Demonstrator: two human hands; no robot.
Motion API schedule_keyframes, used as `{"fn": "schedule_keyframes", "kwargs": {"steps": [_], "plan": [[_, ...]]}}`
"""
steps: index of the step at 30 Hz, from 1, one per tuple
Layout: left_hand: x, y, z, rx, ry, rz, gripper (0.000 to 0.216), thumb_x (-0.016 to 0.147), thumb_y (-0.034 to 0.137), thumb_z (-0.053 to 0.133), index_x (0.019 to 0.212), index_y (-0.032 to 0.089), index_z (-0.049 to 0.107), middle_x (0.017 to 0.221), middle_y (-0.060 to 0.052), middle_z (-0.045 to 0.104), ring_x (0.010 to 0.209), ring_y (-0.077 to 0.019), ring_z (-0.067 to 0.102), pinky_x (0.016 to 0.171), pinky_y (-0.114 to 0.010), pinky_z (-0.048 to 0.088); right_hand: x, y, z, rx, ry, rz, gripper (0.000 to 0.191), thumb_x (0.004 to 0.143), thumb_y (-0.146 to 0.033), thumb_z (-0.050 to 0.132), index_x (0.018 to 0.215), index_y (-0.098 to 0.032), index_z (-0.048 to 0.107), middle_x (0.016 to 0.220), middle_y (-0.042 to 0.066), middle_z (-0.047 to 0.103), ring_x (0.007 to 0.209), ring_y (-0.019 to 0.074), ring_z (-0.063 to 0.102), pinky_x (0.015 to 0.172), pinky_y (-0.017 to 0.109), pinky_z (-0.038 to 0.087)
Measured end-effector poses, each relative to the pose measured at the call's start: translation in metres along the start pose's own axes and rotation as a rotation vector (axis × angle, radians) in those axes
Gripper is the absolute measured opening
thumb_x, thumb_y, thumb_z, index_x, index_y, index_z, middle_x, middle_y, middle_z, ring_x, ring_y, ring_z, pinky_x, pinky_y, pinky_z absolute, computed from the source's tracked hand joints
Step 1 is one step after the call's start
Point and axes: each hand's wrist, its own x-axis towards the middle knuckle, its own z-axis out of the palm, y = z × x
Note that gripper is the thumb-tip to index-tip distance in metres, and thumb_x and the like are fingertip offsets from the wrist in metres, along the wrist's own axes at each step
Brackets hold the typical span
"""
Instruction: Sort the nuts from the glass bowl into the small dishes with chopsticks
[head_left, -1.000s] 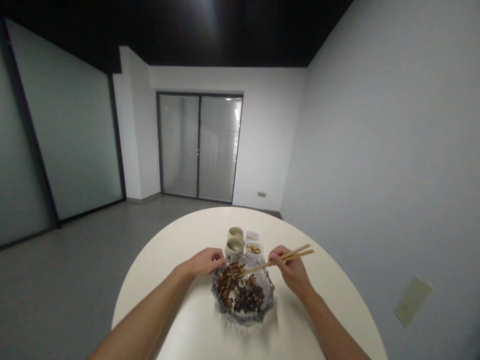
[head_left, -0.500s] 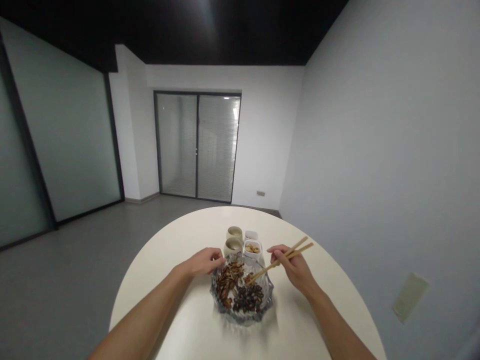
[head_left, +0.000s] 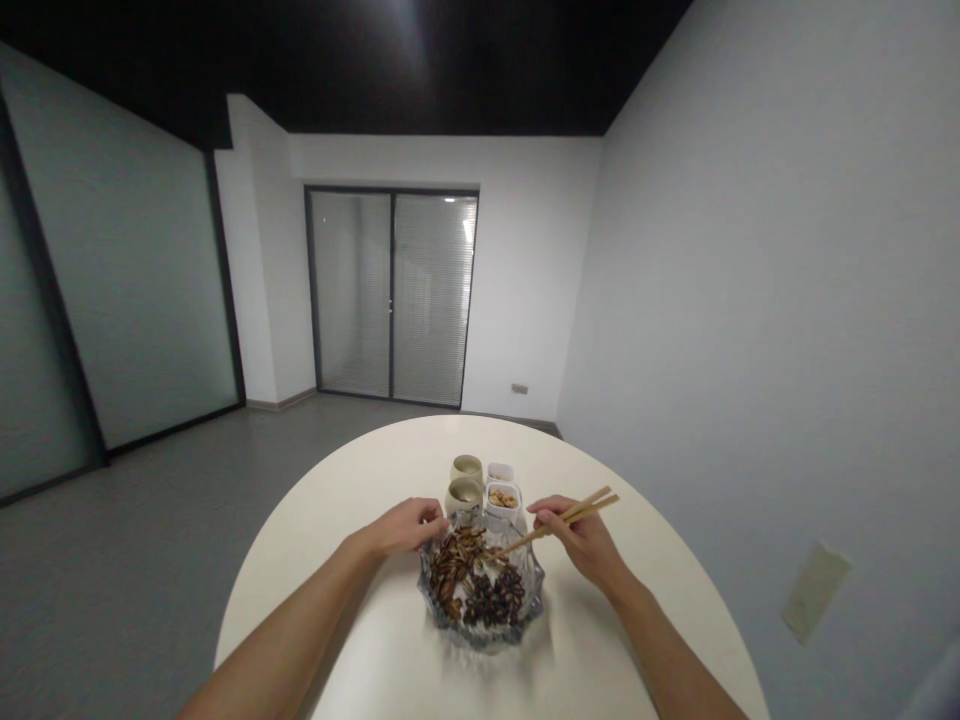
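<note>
A cut-glass bowl (head_left: 433, 610) sits on the round white table (head_left: 360, 640), filled with brown and dark nuts or seeds (head_left: 480, 590). My left hand (head_left: 405, 524) rests on the bowl's far-left rim, its fingers curled over the edge. My right hand (head_left: 581, 535) grips a pair of wooden chopsticks (head_left: 559, 522), whose tips reach down into the bowl's far side among the contents.
Behind the bowl stand two round beige cups (head_left: 466, 481) and two small white square dishes (head_left: 501, 495), the nearer holding pale nuts. A grey wall rises close on the right. Glass partitions and a sliding door lie across the grey floor.
My right hand moved a little left and tilted, bringing the chopstick tips from the bowl's middle to its far side. My left hand stayed on the rim.
</note>
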Motion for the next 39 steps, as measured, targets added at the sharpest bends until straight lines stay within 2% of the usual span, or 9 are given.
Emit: {"fn": "schedule_keyframes", "kwargs": {"steps": [6, 10, 17, 26, 33, 39], "plan": [[0.003, -0.002, 0.004, 0.028, 0.002, -0.003, 0.040, 0.090, 0.052, 0.047, 0.082, 0.016, 0.061, 0.069, 0.000, 0.059, 0.062, -0.0143, 0.053, 0.059, -0.023, 0.038, 0.000, 0.009, 0.000, 0.085, 0.061, 0.026, 0.033, 0.085, -0.048, 0.065, 0.088, -0.017, 0.075, 0.069, 0.006, 0.070, 0.065, 0.0191, 0.063, 0.060, 0.030, 0.050], [0.003, 0.002, 0.004, 0.050, 0.004, 0.008, 0.041, 0.090, 0.053, 0.046, 0.081, 0.016, 0.061, 0.068, 0.000, 0.059, 0.063, -0.0147, 0.053, 0.059, -0.024, 0.038, 0.000, 0.007, 0.002, 0.137, 0.045, 0.061, 0.032, 0.083, -0.048, 0.067, 0.086, -0.017, 0.073, 0.065, 0.005, 0.070, 0.061, 0.0182, 0.063, 0.059, 0.029, 0.051], [0.004, 0.001, 0.004, 0.035, 0.005, 0.003, 0.041, 0.090, 0.052, 0.046, 0.081, 0.016, 0.061, 0.069, 0.000, 0.060, 0.063, -0.0146, 0.053, 0.059, -0.024, 0.038, -0.002, 0.003, 0.006, 0.096, 0.004, 0.063, 0.028, 0.082, -0.044, 0.067, 0.081, -0.017, 0.074, 0.069, 0.005, 0.070, 0.064, 0.0181, 0.062, 0.060, 0.028, 0.050], [0.003, 0.004, 0.003, 0.040, 0.005, -0.011, 0.043, 0.089, 0.054, 0.046, 0.081, 0.015, 0.062, 0.071, -0.001, 0.061, 0.063, -0.0148, 0.054, 0.059, -0.024, 0.039, -0.003, -0.006, 0.009, 0.040, -0.073, 0.012, 0.037, 0.085, -0.050, 0.064, 0.070, -0.017, 0.072, 0.067, 0.005, 0.067, 0.065, 0.0186, 0.060, 0.060, 0.028, 0.048], [0.002, 0.000, 0.003, 0.036, 0.002, 0.004, 0.042, 0.090, 0.053, 0.045, 0.081, 0.015, 0.062, 0.069, 0.000, 0.061, 0.063, -0.0147, 0.054, 0.060, -0.024, 0.039, -0.002, -0.003, -0.001, -0.028, -0.016, 0.019, 0.036, 0.087, -0.046, 0.062, 0.068, -0.017, 0.072, 0.065, 0.005, 0.066, 0.063, 0.0182, 0.060, 0.060, 0.028, 0.047], [0.003, -0.004, 0.005, 0.009, 0.001, 0.003, 0.042, 0.090, 0.053, 0.045, 0.082, 0.015, 0.060, 0.070, 0.000, 0.058, 0.061, -0.0141, 0.053, 0.057, -0.023, 0.039, -0.001, -0.005, 0.002, 0.049, -0.025, 0.058, 0.036, 0.085, -0.049, 0.063, 0.069, -0.017, 0.072, 0.064, 0.005, 0.066, 0.062, 0.0180, 0.060, 0.059, 0.028, 0.048]]}}
